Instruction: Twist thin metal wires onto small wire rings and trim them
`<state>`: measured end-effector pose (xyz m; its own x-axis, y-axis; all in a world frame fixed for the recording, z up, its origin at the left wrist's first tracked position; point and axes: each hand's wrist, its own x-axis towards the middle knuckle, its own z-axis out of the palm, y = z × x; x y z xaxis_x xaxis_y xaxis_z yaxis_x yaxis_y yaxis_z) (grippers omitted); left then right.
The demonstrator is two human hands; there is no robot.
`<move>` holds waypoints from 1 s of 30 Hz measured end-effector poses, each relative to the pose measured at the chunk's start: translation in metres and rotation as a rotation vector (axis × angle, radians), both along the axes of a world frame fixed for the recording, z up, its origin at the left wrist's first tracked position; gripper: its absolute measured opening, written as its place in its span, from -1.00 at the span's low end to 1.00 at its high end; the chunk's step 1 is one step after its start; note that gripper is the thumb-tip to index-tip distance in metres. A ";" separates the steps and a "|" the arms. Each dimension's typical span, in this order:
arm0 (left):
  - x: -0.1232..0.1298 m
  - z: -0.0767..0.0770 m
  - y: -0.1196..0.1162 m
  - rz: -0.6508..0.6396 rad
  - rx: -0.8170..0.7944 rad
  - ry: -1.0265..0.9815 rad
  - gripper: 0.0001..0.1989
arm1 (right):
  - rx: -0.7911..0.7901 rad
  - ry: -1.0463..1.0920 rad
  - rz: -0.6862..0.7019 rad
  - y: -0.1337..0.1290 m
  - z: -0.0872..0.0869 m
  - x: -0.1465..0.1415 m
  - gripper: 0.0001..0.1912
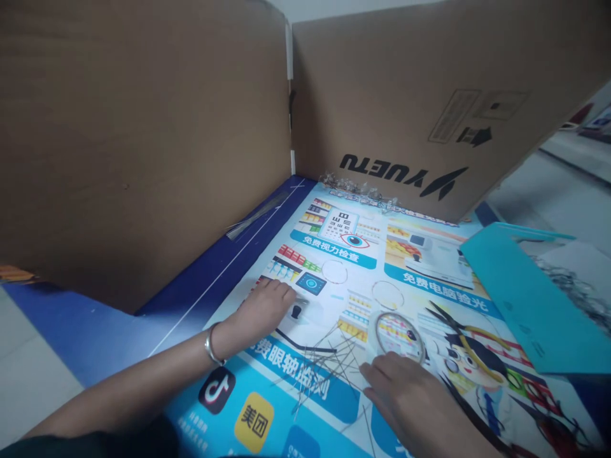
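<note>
Just right of the crisscrossed wires (331, 361), your right hand (403, 387) curls nearer than your curled left hand (267, 312); can't tell either's grip.

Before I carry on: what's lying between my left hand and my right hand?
In the head view, a loose scatter of thin wires lies between left hand and right hand.

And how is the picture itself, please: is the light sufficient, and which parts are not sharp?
Head view: lighting looks dim, the left cardboard panel in soft shade, darker toward its bottom; the right hand looks slightly smeared; in the same view, thin strands beside it are faint against the printed sheet; the bracelet shows a small shine, no harsh glare.
</note>
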<state>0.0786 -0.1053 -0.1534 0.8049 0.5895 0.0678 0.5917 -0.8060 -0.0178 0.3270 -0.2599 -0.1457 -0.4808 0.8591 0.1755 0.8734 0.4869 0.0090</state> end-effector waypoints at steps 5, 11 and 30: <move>0.004 -0.005 -0.003 0.038 0.121 0.088 -0.82 | 0.033 -0.009 0.007 -0.003 -0.006 0.003 -0.92; 0.003 0.001 -0.003 0.063 0.077 0.002 -0.81 | -0.035 -0.044 -0.021 -0.006 -0.006 0.005 -0.87; -0.007 0.005 0.014 0.098 -0.063 -0.155 -0.76 | 0.090 0.049 0.043 -0.002 -0.002 0.008 -0.92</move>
